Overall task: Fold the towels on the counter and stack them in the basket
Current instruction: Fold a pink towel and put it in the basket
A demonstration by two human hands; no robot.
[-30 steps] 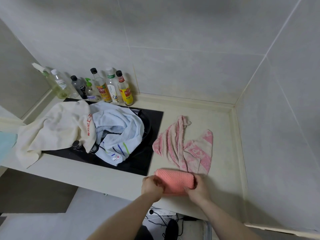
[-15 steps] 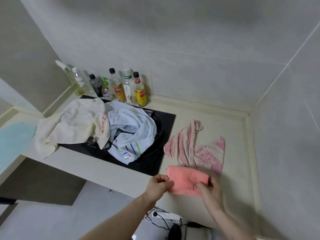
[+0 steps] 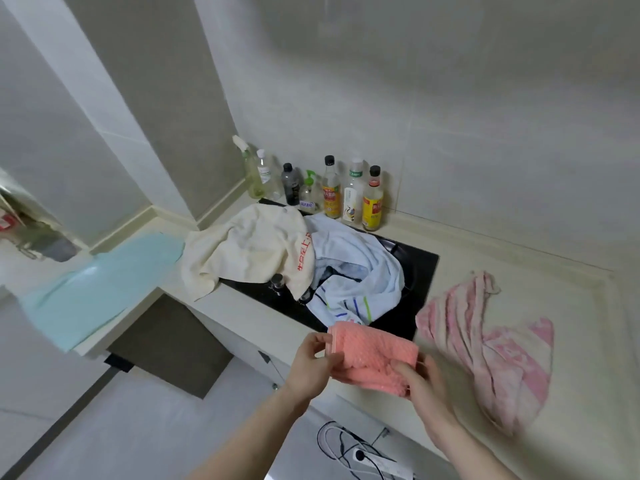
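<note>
1. Head view, the hands: the left hand pinches the left edge of the folded coral towel between thumb and fingers, and the right hand has its fingers curled round the towel's lower right corner. Both grips are closed on the cloth, which is held up at the front edge of the tabletop, partly over the floor.
2. Head view, other towels: a pink striped towel lies crumpled on the tabletop just right of the hands. A white towel with blue and green stripes is heaped on the black hob. A cream towel lies to its left, draped over the hob's corner and touching the white one; it bears red characters along its hem, too blurred to read.
3. Head view, back wall: a row of bottles stands against the tiles. Two carry yellow labels and one a white label with a green band; the writing on them is not legible.
4. Head view, left and below: a pale blue sheet lies on the lower ledge, and a power strip with cables lies on the floor.
</note>
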